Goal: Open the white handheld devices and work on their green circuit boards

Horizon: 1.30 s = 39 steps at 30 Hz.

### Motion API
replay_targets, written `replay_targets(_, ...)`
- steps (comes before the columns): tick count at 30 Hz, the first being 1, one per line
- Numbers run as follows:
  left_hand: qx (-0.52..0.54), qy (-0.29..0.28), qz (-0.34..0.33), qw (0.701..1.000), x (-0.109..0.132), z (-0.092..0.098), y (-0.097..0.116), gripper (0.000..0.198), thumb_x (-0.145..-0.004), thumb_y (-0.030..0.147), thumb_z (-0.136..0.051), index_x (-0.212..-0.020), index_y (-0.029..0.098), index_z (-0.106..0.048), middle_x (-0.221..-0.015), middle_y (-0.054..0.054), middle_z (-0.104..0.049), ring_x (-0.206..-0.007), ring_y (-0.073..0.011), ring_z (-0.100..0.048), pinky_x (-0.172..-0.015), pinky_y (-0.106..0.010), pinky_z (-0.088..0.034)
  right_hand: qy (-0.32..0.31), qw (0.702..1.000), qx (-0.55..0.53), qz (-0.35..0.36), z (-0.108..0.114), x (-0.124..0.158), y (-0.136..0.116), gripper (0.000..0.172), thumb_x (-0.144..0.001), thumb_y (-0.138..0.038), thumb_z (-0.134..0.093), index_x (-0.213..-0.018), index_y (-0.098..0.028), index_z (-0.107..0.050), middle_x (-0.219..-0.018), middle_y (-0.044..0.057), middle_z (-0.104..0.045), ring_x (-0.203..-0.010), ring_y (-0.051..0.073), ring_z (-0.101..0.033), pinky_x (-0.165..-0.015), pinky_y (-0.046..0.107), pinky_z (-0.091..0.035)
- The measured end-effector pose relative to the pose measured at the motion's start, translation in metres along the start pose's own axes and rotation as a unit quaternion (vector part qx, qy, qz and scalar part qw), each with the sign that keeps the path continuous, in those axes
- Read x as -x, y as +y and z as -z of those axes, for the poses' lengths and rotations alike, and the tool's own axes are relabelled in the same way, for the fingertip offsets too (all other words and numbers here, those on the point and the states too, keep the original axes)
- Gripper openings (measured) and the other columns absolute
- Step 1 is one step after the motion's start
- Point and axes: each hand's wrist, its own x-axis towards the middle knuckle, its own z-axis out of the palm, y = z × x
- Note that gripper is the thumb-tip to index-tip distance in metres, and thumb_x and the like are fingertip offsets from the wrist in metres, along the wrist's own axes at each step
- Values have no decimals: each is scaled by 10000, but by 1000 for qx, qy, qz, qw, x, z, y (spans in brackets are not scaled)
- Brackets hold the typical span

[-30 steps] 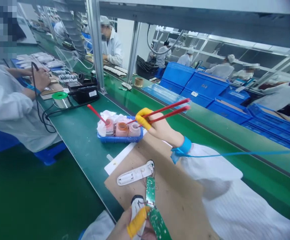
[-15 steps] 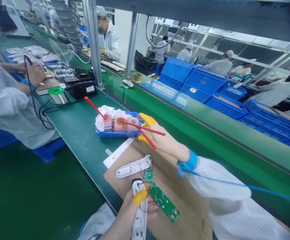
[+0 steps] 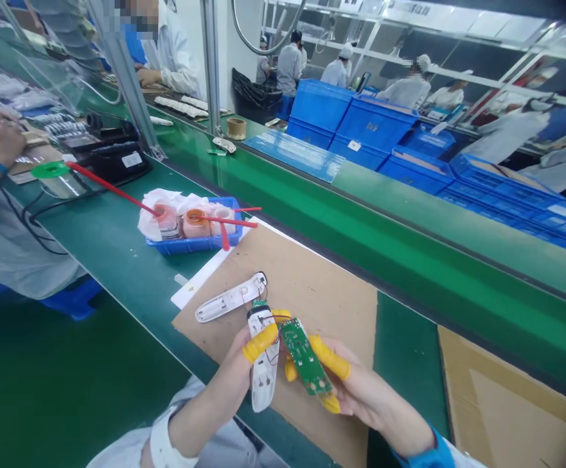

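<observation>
My left hand (image 3: 250,356), with yellow finger cots, is closed around a white plastic housing (image 3: 263,383) that has a dark end. Thin wires run from this housing to a long green circuit board (image 3: 304,354). My right hand (image 3: 340,372), also in yellow cots, grips that board by its edges, just right of the housing. A second white housing (image 3: 229,300) lies on the brown cardboard (image 3: 329,276) beyond my left hand. Part of a smaller green board (image 3: 259,303) shows by its wires; the rest is hidden behind the held housing.
Ahead on the bench, a blue tray (image 3: 185,246) holds several small bottles with red sticks poking out. A solder spool (image 3: 63,179) stands left of it, near a co-worker's hand (image 3: 0,138). Stacked blue crates (image 3: 375,127) stand across the green conveyor (image 3: 332,227). Another cardboard sheet (image 3: 507,396) lies right.
My right hand has left the blue tray's sticks, come back toward me and taken hold of the long circuit board. The left hand still holds the housing. The camera view has shifted right.
</observation>
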Motion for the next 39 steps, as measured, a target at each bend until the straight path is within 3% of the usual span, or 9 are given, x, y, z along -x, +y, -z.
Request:
replay_targets(5,-89,-20,46,995,-3,-5,-6,574,-586,664,-720,-906,194,-642,-969,-94,-700,-1054,-317,-582,-872,-404,-413,7,1000,-29,-2,7,6,7,589,-580,-653,-772,-866,-180,-572,-444,-98,-451,-339,31,-387,-311,116,-329)
replay_targets(9,-128,14,89,988,-3,-6,-12,630,-598,650,-723,-1018,192,-618,-1053,-97,-673,-1098,-298,-554,-947,-403,-389,35,998,-53,-12,7,11,5,655,-523,-638,-807,-899,-182,-523,-571,-75,-565,-344,-1,-401,-282,79,-302)
replay_targets(15,-77,-20,101,992,2,-6,-23,608,-572,684,-718,-934,211,-593,-799,5,-653,-778,-160,-575,-759,-307,-435,-25,998,31,55,1,17,-2,614,-611,-623,-770,-867,-165,-451,-723,8,-650,-382,34,-546,-312,88,-397)
replay_targets(20,-64,-42,79,994,6,-12,-19,564,-558,630,-765,-843,207,-524,-691,42,-558,-635,-106,-487,-618,-259,-383,41,996,72,37,-12,30,-5,760,-578,-657,-767,-1035,-202,-363,-705,-43,-599,-367,28,-489,-312,111,-401)
replay_targets(23,-118,-13,21,993,6,-15,-15,533,-606,619,-741,-866,207,-525,-749,14,-556,-689,-133,-487,-634,-278,-391,91,982,125,112,-22,36,7,611,-685,-566,-735,-1060,-209,-412,-662,-64,-559,-405,45,-492,-357,137,-440)
replay_targets(25,-130,-7,-9,991,5,-17,-12,510,-634,621,-718,-856,202,-531,-754,5,-551,-692,-139,-472,-637,-282,-392,164,935,231,213,-26,37,20,389,-776,-475,-673,-995,-216,-481,-593,-62,-552,-412,71,-510,-384,158,-460)
replay_targets(27,-96,-10,-9,995,5,-21,-10,484,-631,593,-735,-836,205,-531,-748,13,-543,-671,-130,-458,-615,-270,-384,253,852,339,309,-28,37,32,252,-799,-405,-645,-932,-229,-523,-521,-57,-545,-397,102,-521,-375,179,-454)
replay_targets(32,-26,-60,-50,997,5,-29,-5,366,-674,468,-758,-796,213,-526,-722,30,-531,-611,-106,-434,-583,-252,-379,313,613,508,517,-35,34,36,392,-848,-223,-535,-1233,-190,-468,-750,59,-700,-564,182,-674,-529,252,-572)
replay_targets(39,26,-79,-47,995,5,-25,1,348,-716,494,-692,-847,201,-556,-736,10,-565,-672,-133,-504,-670,-275,-430,318,562,551,529,-37,34,24,291,-914,-265,-491,-1192,-179,-476,-666,55,-673,-519,195,-665,-481,252,-562)
